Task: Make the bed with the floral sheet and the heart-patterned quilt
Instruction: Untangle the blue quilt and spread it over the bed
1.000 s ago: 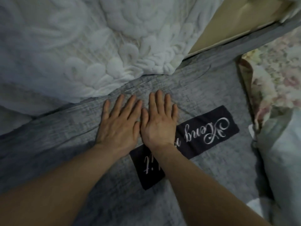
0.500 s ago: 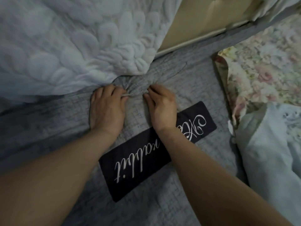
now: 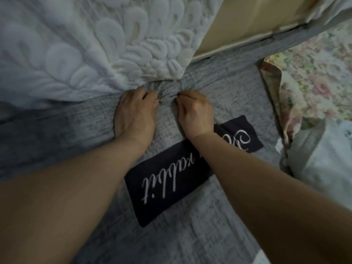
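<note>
A grey textured cover (image 3: 219, 96) lies spread across the bed, with a black label (image 3: 171, 180) bearing white script. My left hand (image 3: 135, 115) and my right hand (image 3: 196, 113) sit side by side, each pinching a gathered fold of this grey cover (image 3: 168, 90) between them. A white quilted quilt (image 3: 95, 44) with raised puffy shapes is heaped just beyond my fingers, at the upper left. The floral sheet (image 3: 314, 77) lies crumpled at the right edge.
A beige padded headboard (image 3: 247, 21) stands at the top right behind the grey cover. A pale blue-white bundle of fabric (image 3: 320, 159) lies at the right, below the floral sheet.
My hands went from lying flat and open on the grey cover to curling shut and bunching a fold of it. The view shifted so the label slid down and left.
</note>
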